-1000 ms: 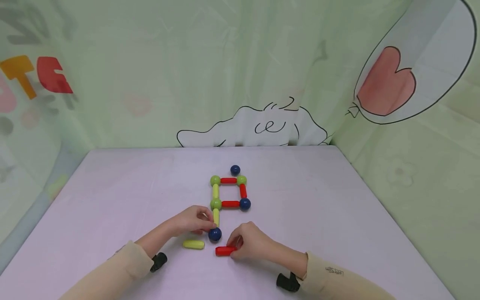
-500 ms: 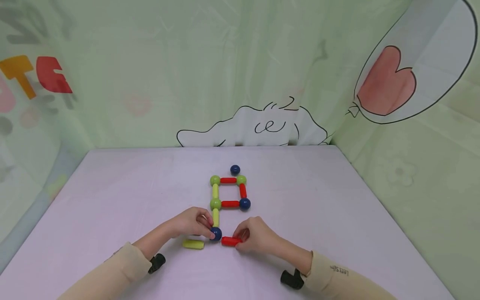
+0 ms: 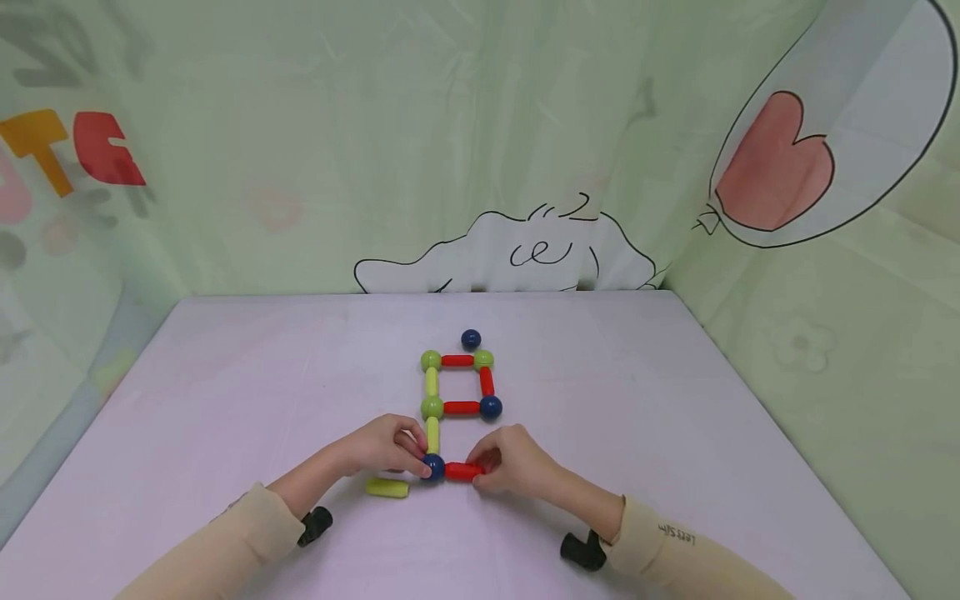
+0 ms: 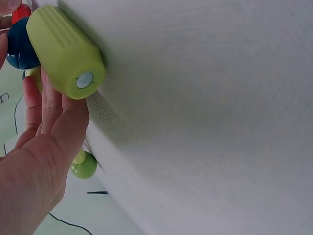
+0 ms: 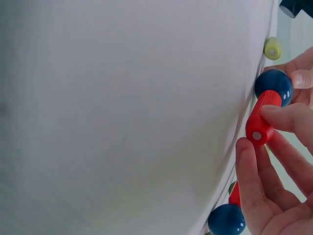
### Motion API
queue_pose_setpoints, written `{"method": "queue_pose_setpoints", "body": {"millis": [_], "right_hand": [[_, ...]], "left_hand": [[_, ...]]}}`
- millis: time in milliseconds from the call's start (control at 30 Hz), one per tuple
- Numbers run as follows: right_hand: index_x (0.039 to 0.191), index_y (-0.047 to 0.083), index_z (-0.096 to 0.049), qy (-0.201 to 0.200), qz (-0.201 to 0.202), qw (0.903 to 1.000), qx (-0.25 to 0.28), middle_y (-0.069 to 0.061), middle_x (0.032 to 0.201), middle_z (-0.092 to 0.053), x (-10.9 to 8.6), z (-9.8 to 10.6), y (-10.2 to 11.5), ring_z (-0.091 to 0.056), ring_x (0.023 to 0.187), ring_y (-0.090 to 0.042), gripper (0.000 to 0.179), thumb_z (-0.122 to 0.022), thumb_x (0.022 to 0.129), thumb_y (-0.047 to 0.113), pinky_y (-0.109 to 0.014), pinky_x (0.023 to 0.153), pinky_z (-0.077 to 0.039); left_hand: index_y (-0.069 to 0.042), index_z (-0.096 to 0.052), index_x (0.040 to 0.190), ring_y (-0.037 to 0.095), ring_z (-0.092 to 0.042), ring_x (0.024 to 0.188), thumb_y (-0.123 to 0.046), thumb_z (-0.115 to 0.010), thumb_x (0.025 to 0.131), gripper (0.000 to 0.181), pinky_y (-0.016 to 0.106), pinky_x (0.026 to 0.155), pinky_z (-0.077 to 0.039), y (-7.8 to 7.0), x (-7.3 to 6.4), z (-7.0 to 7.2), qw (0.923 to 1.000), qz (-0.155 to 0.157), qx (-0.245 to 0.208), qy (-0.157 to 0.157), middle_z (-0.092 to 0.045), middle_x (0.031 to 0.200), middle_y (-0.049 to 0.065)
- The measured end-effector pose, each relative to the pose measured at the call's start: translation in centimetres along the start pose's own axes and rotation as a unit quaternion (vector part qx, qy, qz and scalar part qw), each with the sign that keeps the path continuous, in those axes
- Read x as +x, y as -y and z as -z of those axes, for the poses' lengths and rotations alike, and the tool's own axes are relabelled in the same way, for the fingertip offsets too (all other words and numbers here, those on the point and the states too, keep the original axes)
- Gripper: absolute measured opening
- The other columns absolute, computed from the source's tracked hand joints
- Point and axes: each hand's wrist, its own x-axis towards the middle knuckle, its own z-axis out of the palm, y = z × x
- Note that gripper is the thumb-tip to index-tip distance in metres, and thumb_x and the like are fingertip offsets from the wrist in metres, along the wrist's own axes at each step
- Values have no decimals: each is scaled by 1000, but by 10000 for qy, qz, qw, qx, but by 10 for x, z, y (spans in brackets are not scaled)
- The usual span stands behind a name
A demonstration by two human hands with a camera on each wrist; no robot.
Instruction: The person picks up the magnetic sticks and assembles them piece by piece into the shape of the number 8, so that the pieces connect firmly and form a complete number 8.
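My right hand (image 3: 517,462) pinches a red magnetic rod (image 3: 461,472) between thumb and fingers. The rod's left end touches a dark blue ball (image 3: 434,468), which my left hand (image 3: 386,446) steadies with thumb and fingers. From that ball a yellow-green rod (image 3: 432,435) runs up to a green ball (image 3: 432,407), the lower left corner of a square of rods and balls. In the right wrist view the red rod (image 5: 264,115) shows a silvery disc at its free end. A loose yellow-green rod (image 4: 66,51) lies just beside my left hand in the left wrist view.
Another blue ball (image 3: 471,339) sits behind the square, near its upper right green ball (image 3: 483,359). The square's lower right corner is a blue ball (image 3: 491,407). A pale cloth covers the table (image 3: 637,400), with printed curtains (image 3: 450,150) behind it.
My right hand has moved the red rod up the table, from below and right of the blue ball until it meets the ball. My left hand has shifted its fingers slightly on the ball.
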Motion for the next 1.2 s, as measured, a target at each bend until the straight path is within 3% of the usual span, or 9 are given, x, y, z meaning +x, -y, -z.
{"method": "queue_pose_setpoints", "body": {"millis": [733,933,1200], "right_hand": [[86,3,-71,-87,269,9995,-138,0,73,-63,5,4,-5,-51,63,-10,17,-75,70,1,-19,56,-47],[89,3,-70,-27,179,9998,-129,1,75,-63,6,5,-5,-54,65,-11,19,-76,71,3,-20,57,-47],[93,5,-69,-223,-68,9997,5,-1,83,-64,9,11,-5,-55,74,-15,21,-75,74,8,-20,62,-49]], "left_hand": [[-5,-58,91,14,-57,72,-11,-76,73,27,28,67,-50,-2,-1,-3,9999,86,70,-110,-61,81,3],[-5,-58,91,15,-56,72,-12,-77,73,27,28,66,-50,-2,-2,-3,9998,101,141,-137,-61,80,3],[-7,-58,88,14,-56,70,-16,-77,73,26,27,64,-48,-8,-3,0,9979,101,612,-188,-61,78,1]]}}
